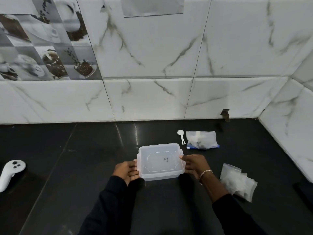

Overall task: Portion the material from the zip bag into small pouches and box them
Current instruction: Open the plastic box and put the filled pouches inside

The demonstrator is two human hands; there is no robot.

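Note:
A clear plastic box (160,161) with its lid on sits on the black counter in the middle of the view. My left hand (127,171) grips its left side and my right hand (194,164) grips its right side. Behind and to the right lies a zip bag (201,139) with a blue seal strip and whitish material inside. A small white scoop (181,136) lies just left of that bag. A pile of small clear pouches (237,181) rests on the counter to the right of my right wrist.
A white handheld controller (10,172) lies at the counter's left edge. Marble-patterned wall tiles rise behind the counter and along the right side, forming a corner at the far right.

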